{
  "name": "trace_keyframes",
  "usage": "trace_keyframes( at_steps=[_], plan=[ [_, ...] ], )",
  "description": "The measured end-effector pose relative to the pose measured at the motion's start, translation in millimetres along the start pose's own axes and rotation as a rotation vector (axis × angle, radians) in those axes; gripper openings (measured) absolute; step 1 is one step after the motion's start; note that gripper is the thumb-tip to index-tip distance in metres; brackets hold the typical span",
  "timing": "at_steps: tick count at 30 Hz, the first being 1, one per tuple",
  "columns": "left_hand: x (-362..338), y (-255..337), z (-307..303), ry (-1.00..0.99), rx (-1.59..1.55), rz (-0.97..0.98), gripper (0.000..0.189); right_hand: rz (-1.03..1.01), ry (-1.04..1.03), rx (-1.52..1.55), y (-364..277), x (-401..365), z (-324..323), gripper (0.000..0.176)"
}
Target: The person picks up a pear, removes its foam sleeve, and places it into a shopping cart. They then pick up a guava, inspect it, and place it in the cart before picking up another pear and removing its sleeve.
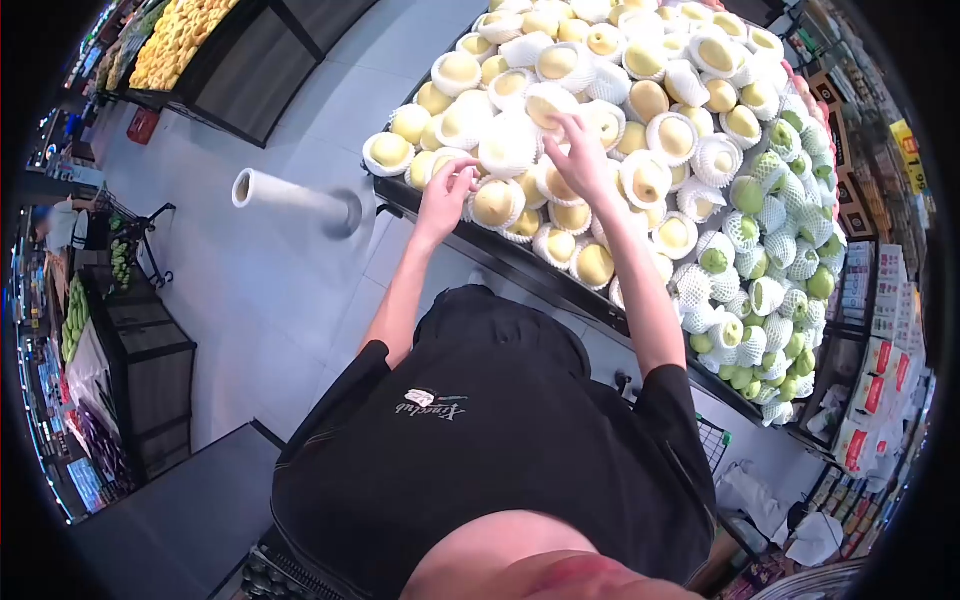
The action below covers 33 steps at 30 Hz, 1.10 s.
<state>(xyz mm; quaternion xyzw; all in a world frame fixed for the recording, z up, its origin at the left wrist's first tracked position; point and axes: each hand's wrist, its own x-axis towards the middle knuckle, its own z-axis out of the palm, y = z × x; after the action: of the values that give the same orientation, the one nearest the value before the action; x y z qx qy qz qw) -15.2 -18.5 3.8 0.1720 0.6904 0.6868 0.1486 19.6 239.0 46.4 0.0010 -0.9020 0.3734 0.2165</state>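
Pale yellow pears, many in white foam net sleeves, are heaped on a dark display stand. My left hand (447, 197) is at the near left side of the heap, fingers half curled and apart, beside a white foam-netted pear (508, 147). My right hand (578, 158) reaches over the heap from the right with thumb and fingers spread. Its fingertips are at the edge of another netted pear (550, 104); whether they press on it is hard to tell. Neither hand visibly lifts anything. At the near edge sits a netted pear (493, 203).
Green fruits in foam nets (765, 295) fill the right part of the stand. A roll of clear bags (290, 198) stands on a post at the left. Further off are a dark produce stand (150, 350), a stand of yellow fruit (185, 40) and stacked boxes (870, 390).
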Motion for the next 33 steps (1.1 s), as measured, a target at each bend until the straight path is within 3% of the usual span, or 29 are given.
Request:
trace_keyframes(
  at_steps=[2, 5, 9, 12, 20, 24, 26, 28, 30, 32, 33],
  plan=[
    [4, -3, 0, -0.041, -0.022, -0.021, 0.026, -0.103, 0.107, -0.267, 20, 39, 18, 0.038],
    [12, -7, -5, -0.049, 0.043, -0.032, 0.026, -0.110, 0.037, -0.593, 33, 54, 41, 0.049],
    [28, 10, -3, -0.034, 0.322, 0.040, 0.030, -0.182, 0.101, -0.636, 28, 47, 51, 0.057],
    [47, 4, 12, -0.005, 0.672, 0.395, 0.036, -0.068, 0.124, -0.614, 39, 49, 50, 0.062],
    [50, -13, 66, -0.010, 0.983, 0.415, 0.058, 0.026, 0.084, -0.559, 54, 63, 48, 0.072],
    [47, -13, 72, -0.004, 1.008, 0.404, 0.062, 0.052, -0.011, -0.601, 62, 69, 51, 0.075],
    [36, -7, 77, 0.047, 0.906, 0.393, 0.053, 0.065, -0.045, -0.558, 60, 71, 44, 0.074],
    [27, 5, 83, 0.090, 0.811, 0.419, 0.046, 0.014, 0.030, -0.440, 59, 69, 35, 0.076],
    [16, 12, 92, 0.092, 0.594, 0.422, 0.027, -0.067, 0.115, -0.299, 53, 62, 23, 0.077],
    [6, 18, 99, 0.054, 0.299, 0.163, 0.022, -0.096, 0.247, -0.024, 42, 57, 6, 0.079],
    [10, 16, 99, 0.069, 0.277, 0.180, 0.022, -0.065, 0.302, 0.124, 38, 53, 0, 0.080]
  ],
)
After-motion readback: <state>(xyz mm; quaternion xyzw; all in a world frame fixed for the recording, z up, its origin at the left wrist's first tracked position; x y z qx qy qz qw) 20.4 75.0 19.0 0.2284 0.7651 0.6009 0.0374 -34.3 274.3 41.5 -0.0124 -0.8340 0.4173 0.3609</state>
